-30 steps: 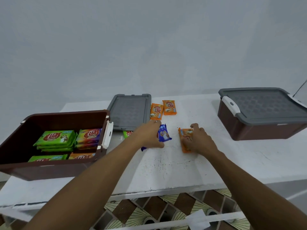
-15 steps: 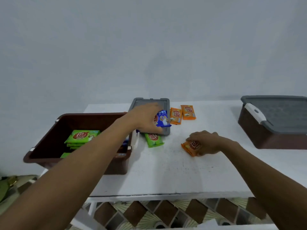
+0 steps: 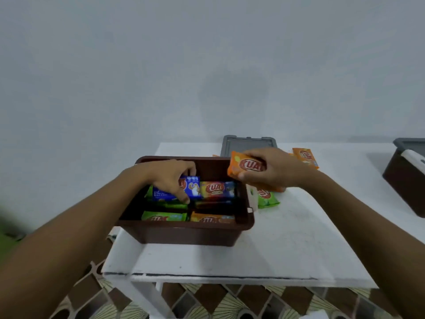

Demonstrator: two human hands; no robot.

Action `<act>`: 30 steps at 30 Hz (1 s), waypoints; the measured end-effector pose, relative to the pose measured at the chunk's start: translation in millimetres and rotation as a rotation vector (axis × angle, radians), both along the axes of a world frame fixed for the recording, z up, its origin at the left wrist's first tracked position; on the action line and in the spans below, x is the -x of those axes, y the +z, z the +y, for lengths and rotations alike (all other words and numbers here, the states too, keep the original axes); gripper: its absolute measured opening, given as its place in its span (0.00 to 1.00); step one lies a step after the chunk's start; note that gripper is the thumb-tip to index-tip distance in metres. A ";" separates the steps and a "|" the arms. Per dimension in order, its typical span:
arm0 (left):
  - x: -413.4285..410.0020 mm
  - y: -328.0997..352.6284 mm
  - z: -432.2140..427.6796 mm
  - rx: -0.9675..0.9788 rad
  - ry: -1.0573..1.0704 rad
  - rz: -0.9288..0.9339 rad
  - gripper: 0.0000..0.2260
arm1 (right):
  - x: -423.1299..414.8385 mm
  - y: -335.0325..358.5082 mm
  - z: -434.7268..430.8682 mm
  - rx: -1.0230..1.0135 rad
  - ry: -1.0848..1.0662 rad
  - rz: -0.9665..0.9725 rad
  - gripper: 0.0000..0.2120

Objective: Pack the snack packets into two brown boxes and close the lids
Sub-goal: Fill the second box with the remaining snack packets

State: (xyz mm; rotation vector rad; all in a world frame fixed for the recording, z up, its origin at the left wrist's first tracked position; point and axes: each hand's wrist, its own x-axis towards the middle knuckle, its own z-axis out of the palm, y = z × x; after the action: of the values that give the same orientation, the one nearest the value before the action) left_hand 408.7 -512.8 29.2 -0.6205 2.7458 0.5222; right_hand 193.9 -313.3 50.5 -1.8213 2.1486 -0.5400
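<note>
An open brown box (image 3: 188,233) stands at the table's left, holding several green, orange and yellow snack packets. My left hand (image 3: 171,178) is inside it, gripping a blue packet (image 3: 193,188) over the stacked packets. My right hand (image 3: 273,170) holds an orange packet (image 3: 241,165) in the air just beyond the box's right rim. A green packet (image 3: 266,199) lies on the table right of the box, partly under my right hand. Another orange packet (image 3: 304,156) lies farther back. The second brown box (image 3: 402,185), with its grey lid on, sits at the right edge.
A loose grey lid (image 3: 248,145) lies flat behind the open box. The white table (image 3: 264,249) has its front edge close to me, with a patterned tile floor (image 3: 218,302) below. A plain pale wall stands behind.
My left hand carried the blue packet from above the table into the open box. My right hand lifted the orange packet off the table and brought it toward the box. The view swung left.
</note>
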 end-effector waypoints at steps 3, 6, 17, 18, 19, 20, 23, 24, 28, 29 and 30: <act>-19.1 -20.7 -13.3 -0.078 -0.042 -0.050 0.20 | -39.8 2.5 -31.0 -0.135 0.136 0.045 0.24; -35.0 -40.9 -26.8 -0.066 -0.115 -0.056 0.12 | -70.6 -26.5 -59.2 -0.280 0.244 0.125 0.16; -39.7 -46.0 -22.8 -0.023 -0.246 -0.097 0.16 | -82.9 -69.9 -55.4 -0.382 0.254 0.362 0.14; -39.9 -45.3 -21.7 -0.039 -0.248 -0.100 0.16 | -82.9 -69.9 -55.2 -0.377 0.261 0.368 0.14; -40.3 -45.6 -21.2 -0.050 -0.250 -0.096 0.16 | -82.9 -69.9 -55.2 -0.373 0.267 0.374 0.14; -40.4 -45.2 -21.4 -0.057 -0.255 -0.093 0.16 | -82.7 -69.2 -55.2 -0.362 0.271 0.373 0.14; -39.4 -45.8 -24.4 -0.089 -0.251 -0.103 0.14 | -82.3 -67.7 -54.7 -0.346 0.270 0.367 0.14; -39.0 -46.4 -25.4 -0.102 -0.250 -0.108 0.14 | -82.9 -67.5 -54.0 -0.341 0.269 0.366 0.14; -36.7 -47.2 -26.9 -0.098 -0.251 -0.125 0.12 | -81.9 -67.2 -53.1 -0.335 0.280 0.362 0.14; -36.3 -47.5 -26.8 -0.094 -0.252 -0.128 0.12 | -81.2 -66.9 -53.1 -0.337 0.284 0.363 0.14; -36.2 -47.8 -27.1 -0.090 -0.254 -0.131 0.12 | -80.9 -66.7 -52.4 -0.334 0.288 0.369 0.15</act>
State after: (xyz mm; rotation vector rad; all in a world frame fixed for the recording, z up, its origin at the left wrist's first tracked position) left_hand 445.0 -540.0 -18.6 -0.2688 2.6090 0.5208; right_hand 274.8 -365.8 -16.2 -2.0974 1.9739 0.2250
